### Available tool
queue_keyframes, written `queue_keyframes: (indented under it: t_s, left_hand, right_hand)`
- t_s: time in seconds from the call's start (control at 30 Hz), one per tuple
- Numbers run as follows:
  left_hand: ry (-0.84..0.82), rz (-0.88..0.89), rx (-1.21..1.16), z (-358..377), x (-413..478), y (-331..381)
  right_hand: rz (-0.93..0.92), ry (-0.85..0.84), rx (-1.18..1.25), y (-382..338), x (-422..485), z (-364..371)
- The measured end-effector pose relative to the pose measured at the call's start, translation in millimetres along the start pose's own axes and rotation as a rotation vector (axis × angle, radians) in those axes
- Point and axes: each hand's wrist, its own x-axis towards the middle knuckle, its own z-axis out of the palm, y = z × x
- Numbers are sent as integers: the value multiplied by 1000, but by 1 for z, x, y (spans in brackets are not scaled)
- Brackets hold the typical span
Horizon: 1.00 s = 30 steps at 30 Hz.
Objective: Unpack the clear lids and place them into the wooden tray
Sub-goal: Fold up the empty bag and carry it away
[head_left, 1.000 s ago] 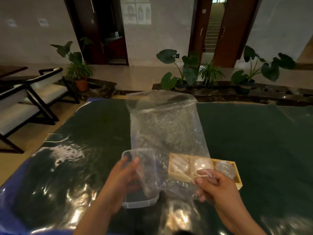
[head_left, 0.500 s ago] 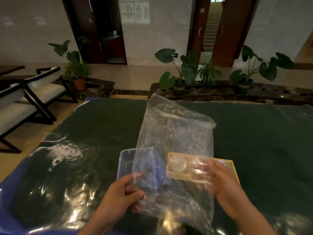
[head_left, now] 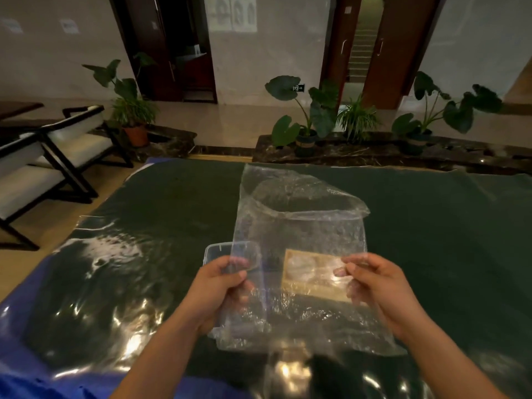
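At lower centre of the frame, my left hand (head_left: 218, 286) and right hand (head_left: 374, 286) hold a clear bag (head_left: 299, 231) above the worktop (head_left: 431, 226), fingers (head_left: 354, 260) pinching its sides. Through it, the tray (head_left: 319, 292) shows at centre, a lid (head_left: 299, 269) inside.

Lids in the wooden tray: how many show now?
1: a clear lid in the left compartment of the wooden tray, seen through the plastic bag. Glare and the right hand cover the rest, so more may be hidden.
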Motion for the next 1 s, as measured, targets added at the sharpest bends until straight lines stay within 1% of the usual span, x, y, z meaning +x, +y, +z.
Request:
queue_keyframes:
  t_s: [0.1,0.17,0.2,0.3,0.37,0.43,0.5,0.57,0.6,0.67,0.77,0.83,0.9,1.0]
  left_hand:
    - [-65,-10,-56,1,-1,-2]
    - [-136,-45,-99,-2,-2,-1]
    - [-145,-51,-86,-4,-2,0]
    - [-113,-11,-16,-9,1,3]
    - [-109,-10,-32,-8,2,1]
    - [-102,-43,-108,-8,0,-2]
    - [-101,-90,-174,-7,-3,-5]
    - [-126,-125,-114,-6,-5,-4]
    - [-125,-112,-53,-4,-5,-4]
    - [-99,-28,28,-3,-4,-3]
    - [-101,53,-3,-5,-2,-4]
    - [-124,54,-106,-7,-1,-4]
    - [-155,26,-201,-10,0,-3]
    - [-236,-38,-240,-17,-3,-2]
  right_hand:
    - [32,-84,76,2,-3,-3]
    - [16,-77,75,5,-3,-8]
    - [11,-67,57,5,-2,-11]
    - [-5,-98,7,7,-1,-14]
    - [-19,-151,72,7,-1,-14]
    - [-8,-185,192,7,0,-13]
    - [30,-182,231,7,-1,-11]
    - [58,-178,160,8,-3,-10]
    - [66,-186,123,8,-4,-9]
    - [76,-197,33,7,-6,-6]
    - [46,-109,-68,6,-4,-4]
    - [17,-80,-36,7,-4,-3]
    - [19,-90,25,7,-4,-2]
    - [42,-83,115,8,-4,-5]
